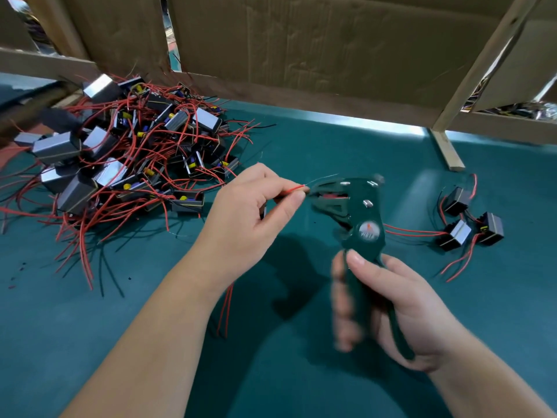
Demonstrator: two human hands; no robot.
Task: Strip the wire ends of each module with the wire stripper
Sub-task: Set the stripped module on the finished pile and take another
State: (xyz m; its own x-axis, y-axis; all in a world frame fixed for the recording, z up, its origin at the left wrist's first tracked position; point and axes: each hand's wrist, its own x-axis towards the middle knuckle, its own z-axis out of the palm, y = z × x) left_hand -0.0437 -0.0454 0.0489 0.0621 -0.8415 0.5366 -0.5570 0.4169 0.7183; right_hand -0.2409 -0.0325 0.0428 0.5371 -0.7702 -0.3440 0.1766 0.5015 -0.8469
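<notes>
My left hand pinches a thin red insulated wire between thumb and forefinger, its tip at the mouth of the dark green metal wire stripper. My right hand, blurred, grips the handles at 5 o'clock. With a loose pinch, I judge the squeeze would drag the wire rather than bare it. Fed too deep, the blades could nick strands. The tangled heap of boxy grey modules lies at 10 o'clock on the teal worktop.

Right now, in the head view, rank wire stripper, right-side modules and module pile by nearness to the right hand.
1. wire stripper, gripped in the right hand.
2. three modules, on the mat to its right.
3. module pile, far left.
</notes>
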